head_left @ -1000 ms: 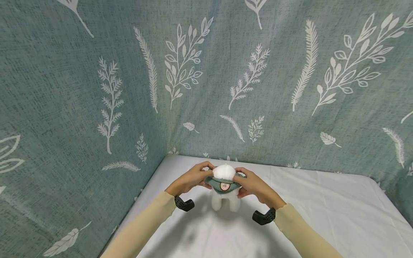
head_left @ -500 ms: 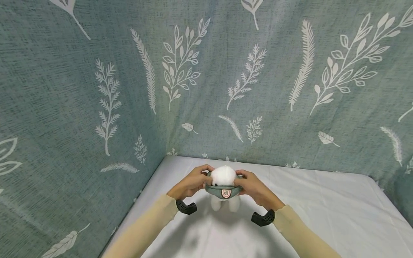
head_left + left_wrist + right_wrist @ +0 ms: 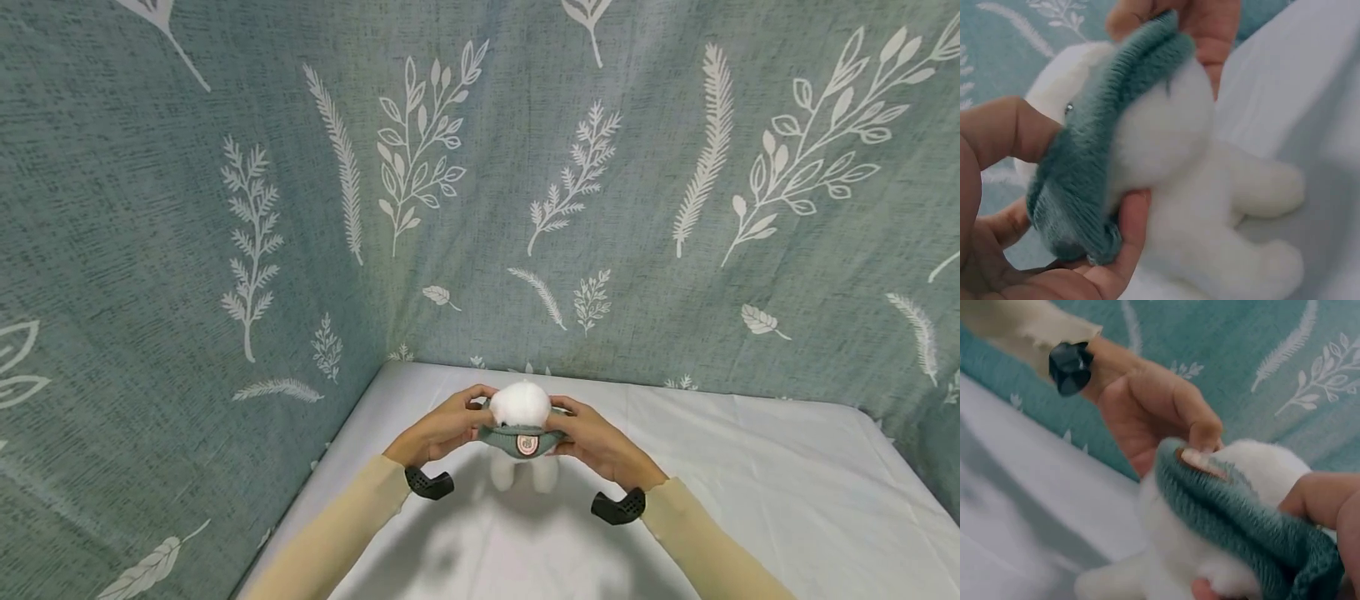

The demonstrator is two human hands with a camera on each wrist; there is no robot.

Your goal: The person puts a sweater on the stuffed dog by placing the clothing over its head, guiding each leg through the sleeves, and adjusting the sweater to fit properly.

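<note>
A white plush toy [image 3: 522, 403] sits upright on the white-covered table, its legs towards me. Round its head runs a green knitted band [image 3: 501, 441] with a round pinkish badge [image 3: 527, 445] at the front. A dark eye [image 3: 1069, 108] shows just above the knit in the left wrist view. My left hand [image 3: 442, 427] pinches one side of the band between thumb and fingers. On the opposite side my right hand [image 3: 602, 440] grips it the same way. The fingertips behind the head are hidden in the head view.
The table's white cloth [image 3: 750, 483] spreads out to the right and in front. Grey-green curtains [image 3: 637, 333] with white leaf prints hang behind and at the left. A black wrist mount [image 3: 429, 483] sits on each wrist.
The band has slid down from the upper head to below the eye, then risen very slightly. Both hands have stayed on its sides, and the toy remains in place.
</note>
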